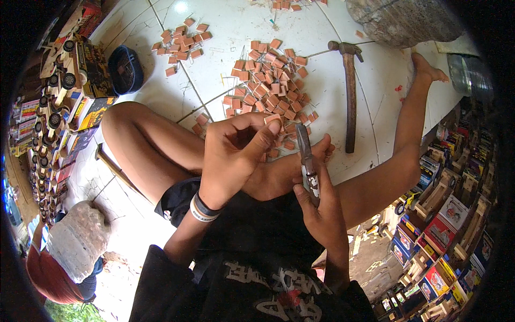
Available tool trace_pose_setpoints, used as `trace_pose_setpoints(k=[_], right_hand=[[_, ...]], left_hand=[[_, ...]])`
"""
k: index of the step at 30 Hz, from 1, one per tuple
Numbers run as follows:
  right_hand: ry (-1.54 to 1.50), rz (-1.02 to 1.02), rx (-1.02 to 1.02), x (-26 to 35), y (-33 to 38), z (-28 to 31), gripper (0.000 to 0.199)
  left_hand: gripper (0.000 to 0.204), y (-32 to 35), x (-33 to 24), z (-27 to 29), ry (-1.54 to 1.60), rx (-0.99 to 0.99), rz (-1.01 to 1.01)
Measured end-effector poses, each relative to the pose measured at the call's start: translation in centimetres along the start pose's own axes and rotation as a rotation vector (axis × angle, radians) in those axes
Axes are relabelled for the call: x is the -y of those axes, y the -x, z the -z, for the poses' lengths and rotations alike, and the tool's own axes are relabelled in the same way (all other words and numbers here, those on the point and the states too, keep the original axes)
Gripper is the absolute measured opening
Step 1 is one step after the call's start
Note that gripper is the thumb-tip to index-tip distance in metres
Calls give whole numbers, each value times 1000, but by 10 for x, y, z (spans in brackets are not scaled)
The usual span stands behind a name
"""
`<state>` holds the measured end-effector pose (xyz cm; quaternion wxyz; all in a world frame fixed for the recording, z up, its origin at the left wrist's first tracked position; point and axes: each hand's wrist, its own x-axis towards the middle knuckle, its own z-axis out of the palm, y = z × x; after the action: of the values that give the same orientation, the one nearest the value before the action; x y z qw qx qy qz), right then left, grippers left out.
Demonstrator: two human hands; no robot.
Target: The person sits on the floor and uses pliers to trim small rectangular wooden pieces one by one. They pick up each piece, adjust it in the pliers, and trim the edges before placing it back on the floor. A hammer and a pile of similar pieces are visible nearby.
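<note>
White tiled floor (pixel 375 80); left hand (pixel 230 155) pinches wood block (pixel 272 118), right hand (pixel 322 209) grips pliers (pixel 307 161).

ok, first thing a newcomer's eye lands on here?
Probably the pile of small reddish-brown blocks on the white tiled floor, top centre. In front of it the left hand pinches one block while the right hand holds pliers. A hammer lies to the right.

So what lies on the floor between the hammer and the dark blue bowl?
In the head view, between the hammer and the dark blue bowl lie heaps of small reddish-brown blocks on the white tiles.
</note>
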<state>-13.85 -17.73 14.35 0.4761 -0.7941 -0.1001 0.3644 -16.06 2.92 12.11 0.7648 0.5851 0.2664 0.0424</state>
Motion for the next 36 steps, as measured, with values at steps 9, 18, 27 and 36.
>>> trace_pose_setpoints(k=[9, 18, 27, 36], right_hand=[[64, 27, -40, 2, 1, -3, 51], [73, 8, -54, 6, 2, -4, 53], [78, 33, -59, 7, 1, -7, 52], [66, 38, -37, 9, 1, -5, 51]], left_hand=[[20, 2, 3, 0, 3, 6, -2], [15, 5, 7, -8, 131, -48, -36], [15, 4, 5, -5, 121, -50, -33], [24, 4, 4, -10, 209, -61, -27]])
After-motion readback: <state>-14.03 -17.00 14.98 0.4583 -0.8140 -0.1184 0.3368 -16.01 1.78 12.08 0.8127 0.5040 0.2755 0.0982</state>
